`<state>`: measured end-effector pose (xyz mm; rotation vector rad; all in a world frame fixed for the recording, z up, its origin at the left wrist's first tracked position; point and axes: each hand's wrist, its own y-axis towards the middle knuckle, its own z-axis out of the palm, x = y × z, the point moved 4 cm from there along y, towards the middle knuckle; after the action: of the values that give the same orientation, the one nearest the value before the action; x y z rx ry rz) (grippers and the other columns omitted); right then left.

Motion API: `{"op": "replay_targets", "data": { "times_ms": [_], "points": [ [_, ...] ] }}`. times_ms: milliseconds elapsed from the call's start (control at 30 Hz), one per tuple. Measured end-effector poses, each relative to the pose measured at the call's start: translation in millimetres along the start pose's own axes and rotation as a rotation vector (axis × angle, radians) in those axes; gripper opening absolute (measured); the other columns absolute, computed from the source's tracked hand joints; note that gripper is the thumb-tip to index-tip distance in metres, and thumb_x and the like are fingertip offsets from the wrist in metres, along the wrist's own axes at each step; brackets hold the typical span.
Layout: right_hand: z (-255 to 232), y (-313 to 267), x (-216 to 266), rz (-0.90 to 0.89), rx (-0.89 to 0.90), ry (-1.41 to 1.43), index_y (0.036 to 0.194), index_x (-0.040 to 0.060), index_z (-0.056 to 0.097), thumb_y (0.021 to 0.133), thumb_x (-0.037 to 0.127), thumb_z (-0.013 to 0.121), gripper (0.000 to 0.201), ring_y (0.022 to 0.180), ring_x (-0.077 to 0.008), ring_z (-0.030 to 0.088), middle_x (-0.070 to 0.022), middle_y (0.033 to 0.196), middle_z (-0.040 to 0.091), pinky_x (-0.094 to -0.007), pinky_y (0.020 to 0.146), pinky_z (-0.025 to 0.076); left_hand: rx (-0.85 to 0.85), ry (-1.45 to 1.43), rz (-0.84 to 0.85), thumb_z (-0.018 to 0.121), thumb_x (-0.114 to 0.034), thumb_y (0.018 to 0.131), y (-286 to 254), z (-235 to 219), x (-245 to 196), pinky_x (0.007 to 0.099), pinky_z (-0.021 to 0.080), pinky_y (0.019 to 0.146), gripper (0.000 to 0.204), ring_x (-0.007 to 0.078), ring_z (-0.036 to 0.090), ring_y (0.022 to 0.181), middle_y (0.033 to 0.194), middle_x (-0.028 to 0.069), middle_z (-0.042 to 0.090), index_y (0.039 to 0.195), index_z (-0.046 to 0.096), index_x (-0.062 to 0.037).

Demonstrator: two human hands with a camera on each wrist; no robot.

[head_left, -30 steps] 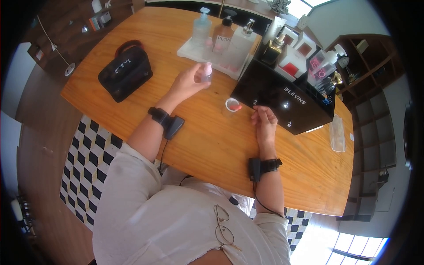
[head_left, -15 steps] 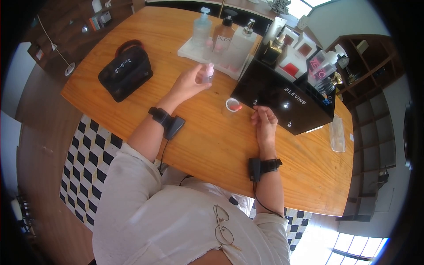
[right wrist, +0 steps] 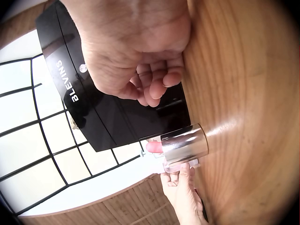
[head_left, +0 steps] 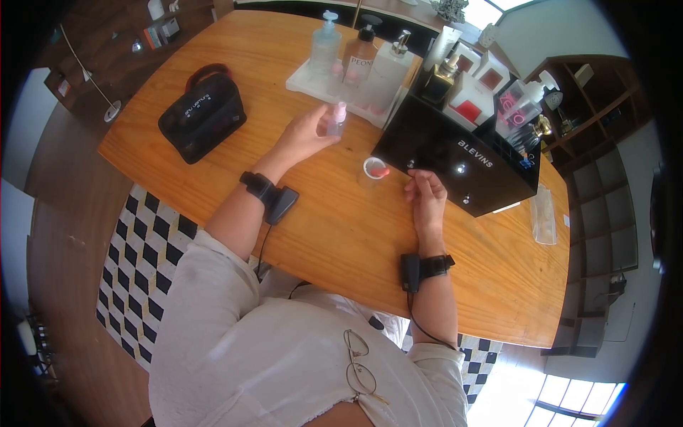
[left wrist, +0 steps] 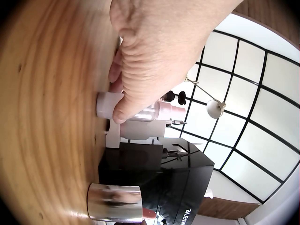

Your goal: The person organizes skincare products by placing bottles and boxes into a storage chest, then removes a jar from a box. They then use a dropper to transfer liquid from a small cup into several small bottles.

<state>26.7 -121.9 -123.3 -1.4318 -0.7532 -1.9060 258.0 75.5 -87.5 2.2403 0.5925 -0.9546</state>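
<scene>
My left hand (head_left: pixel 304 135) pinches a small clear bottle with a pink top (head_left: pixel 339 114) between thumb and fingers. In the left wrist view the bottle (left wrist: pixel 147 112) stands upright, its base right at the tabletop. A shiny silver cup (right wrist: pixel 185 144) with a red-pink tip sticking out of it stands between the two hands. My right hand (head_left: pixel 428 198) rests on the table in front of the black drawer box (head_left: pixel 455 160), its fingers loosely curled round nothing.
Behind the left hand a white tray (head_left: pixel 302 83) bears several pump bottles. Boxes and bottles crowd the drawer box's top. A black pouch (head_left: pixel 203 117) lies at the left, and a clear plastic sleeve (head_left: pixel 543 217) near the right edge.
The left hand has shifted slightly to the right with the small bottle. The right hand and the cup have stayed in place.
</scene>
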Motion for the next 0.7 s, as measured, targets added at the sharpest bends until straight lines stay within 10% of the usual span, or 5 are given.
{"op": "replay_targets", "data": {
  "times_ms": [700],
  "points": [
    [1.4,-0.7,1.1,-0.007,0.001,0.000,0.100,0.0008,0.070,0.099,0.014,0.060,0.017,0.056,-0.0059,0.054,-0.0024,0.072,0.066,-0.0193,0.053,0.041,0.015,-0.017,0.011,0.083,-0.017,0.078,-0.1,1.7,3.2,0.0362,0.053,0.088,0.049,0.0244,0.068,0.098,0.107,0.0116,0.070,0.116,0.056,-0.0026]
  ]
}}
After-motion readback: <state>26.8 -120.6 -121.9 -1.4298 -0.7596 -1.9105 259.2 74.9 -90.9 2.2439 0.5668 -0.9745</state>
